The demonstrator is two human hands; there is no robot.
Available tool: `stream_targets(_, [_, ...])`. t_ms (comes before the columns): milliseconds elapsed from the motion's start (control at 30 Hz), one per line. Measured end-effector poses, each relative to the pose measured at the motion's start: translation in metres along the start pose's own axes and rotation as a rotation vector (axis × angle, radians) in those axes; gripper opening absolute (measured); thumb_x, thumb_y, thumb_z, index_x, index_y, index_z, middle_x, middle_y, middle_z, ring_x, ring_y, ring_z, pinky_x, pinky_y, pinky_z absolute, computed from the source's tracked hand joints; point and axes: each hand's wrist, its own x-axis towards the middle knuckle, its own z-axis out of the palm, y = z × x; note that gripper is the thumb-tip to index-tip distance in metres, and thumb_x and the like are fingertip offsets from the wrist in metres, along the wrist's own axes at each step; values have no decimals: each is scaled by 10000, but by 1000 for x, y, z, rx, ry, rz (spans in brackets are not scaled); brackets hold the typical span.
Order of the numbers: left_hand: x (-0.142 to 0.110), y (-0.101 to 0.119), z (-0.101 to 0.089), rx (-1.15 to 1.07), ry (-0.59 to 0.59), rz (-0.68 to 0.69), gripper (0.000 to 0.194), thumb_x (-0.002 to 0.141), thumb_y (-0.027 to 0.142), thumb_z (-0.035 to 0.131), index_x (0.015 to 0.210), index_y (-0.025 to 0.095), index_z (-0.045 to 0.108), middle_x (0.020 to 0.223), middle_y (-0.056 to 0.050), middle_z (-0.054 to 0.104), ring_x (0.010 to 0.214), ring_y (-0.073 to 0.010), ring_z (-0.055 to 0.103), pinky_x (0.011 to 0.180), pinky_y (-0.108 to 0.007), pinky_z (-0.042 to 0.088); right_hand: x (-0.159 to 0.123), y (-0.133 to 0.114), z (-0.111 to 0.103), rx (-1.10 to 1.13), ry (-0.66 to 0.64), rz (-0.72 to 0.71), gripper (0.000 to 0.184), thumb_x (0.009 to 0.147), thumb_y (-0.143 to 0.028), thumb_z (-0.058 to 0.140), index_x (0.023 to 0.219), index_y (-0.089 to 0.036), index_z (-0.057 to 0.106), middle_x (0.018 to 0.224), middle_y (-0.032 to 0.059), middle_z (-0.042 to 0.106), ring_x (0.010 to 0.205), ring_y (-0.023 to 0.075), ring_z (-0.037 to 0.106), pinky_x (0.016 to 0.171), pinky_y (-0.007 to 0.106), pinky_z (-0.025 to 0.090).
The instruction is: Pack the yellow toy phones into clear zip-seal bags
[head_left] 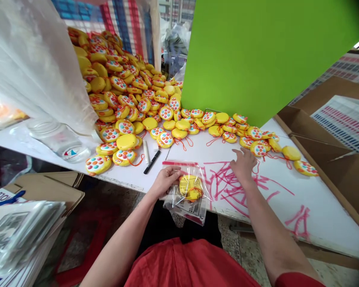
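Note:
My left hand (165, 179) grips the top edge of a clear zip bag (188, 194) with a red strip, and a yellow round toy (190, 187) sits inside it. The bag hangs over the front edge of the white table (287, 207). My right hand (243, 163) stretches forward over the table with its fingers spread, holding nothing, close to a yellow toy with coloured buttons (259, 148).
A big heap of yellow button toys (122, 83) covers the table's back left. A black marker (152, 162) and a white pen (145, 151) lie near the front. Red scribbles (224, 181) mark the tabletop. A green panel (257, 52) stands behind; cardboard boxes (341, 159) sit right.

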Motion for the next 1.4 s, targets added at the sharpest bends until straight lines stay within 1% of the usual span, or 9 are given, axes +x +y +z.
stream_targets(100, [0, 0, 0, 27, 15, 7, 320, 720, 376, 749, 878, 141, 600, 855, -37, 671, 721, -109, 625, 634, -208, 507, -3, -13, -12, 111, 187, -25, 495, 700, -47, 488, 1155, -179, 631, 1275, 139, 517, 1218, 326, 414, 994, 524, 332])
stream_targets(167, [0, 0, 0, 28, 11, 15, 325, 715, 401, 743, 841, 144, 588, 818, -19, 652, 703, -102, 609, 629, -204, 502, -8, -29, -21, 258, 159, -75, 371, 744, -104, 492, 1068, -171, 660, 1112, 132, 603, 1085, 306, 506, 946, 495, 382])
stream_targets(300, [-1, 1, 1, 0, -18, 30, 346, 724, 432, 726, 848, 152, 566, 814, -15, 646, 702, -107, 604, 645, -227, 513, -30, -72, -29, 602, -291, -213, 232, 851, -348, 519, 872, -190, 687, 858, 80, 668, 824, 246, 591, 796, 396, 450])
stream_targets(433, [-2, -2, -1, 12, -32, 32, 318, 762, 411, 705, 896, 151, 582, 884, -35, 671, 764, -119, 631, 707, -254, 531, -48, -100, -23, 904, -663, -64, 200, 782, -370, 574, 847, -205, 664, 812, 27, 677, 705, 190, 597, 643, 304, 437])
stream_targets(733, [-1, -5, -9, -44, -146, 8, 498, 774, 426, 693, 1184, 154, 618, 1123, -113, 687, 969, -197, 658, 837, -345, 534, -49, -84, -32, 1270, -649, 250, 226, 618, -284, 675, 812, -177, 636, 657, -30, 592, 591, 128, 517, 572, 247, 387])
stream_targets(967, [-5, 2, -7, -64, -96, 8, 166, 715, 307, 623, 733, 143, 619, 858, -52, 691, 778, -156, 647, 757, -294, 525, -53, -83, -28, 1276, -654, 252, 91, 608, -260, 595, 640, -174, 603, 604, -13, 588, 568, 127, 507, 564, 250, 396])
stream_targets(1133, [-7, 6, -3, 19, -82, 87, 275, 761, 407, 561, 631, 167, 533, 680, -17, 599, 701, -140, 600, 724, -280, 518, -57, -91, -32, 1277, -668, 348, 293, 736, -393, 587, 950, -192, 584, 728, 20, 659, 596, 161, 581, 521, 255, 438])
stream_targets(1267, [-8, 4, 0, 178, 7, 91, 374, 777, 503, 580, 620, 180, 477, 670, -11, 593, 715, -156, 604, 706, -290, 517, -62, -94, -41, 1243, -696, 163, 498, 736, -407, 689, 1166, -199, 547, 731, -8, 642, 580, 139, 572, 482, 221, 425])
stream_targets(1400, [-11, -1, 1, 486, -35, 223, 315, 816, 459, 598, 726, 157, 600, 784, -33, 648, 723, -149, 597, 692, -271, 486, -53, -59, -62, 1144, -349, 214, 516, 749, -419, 700, 1197, -197, 571, 834, 41, 680, 522, 129, 548, 438, 242, 435])
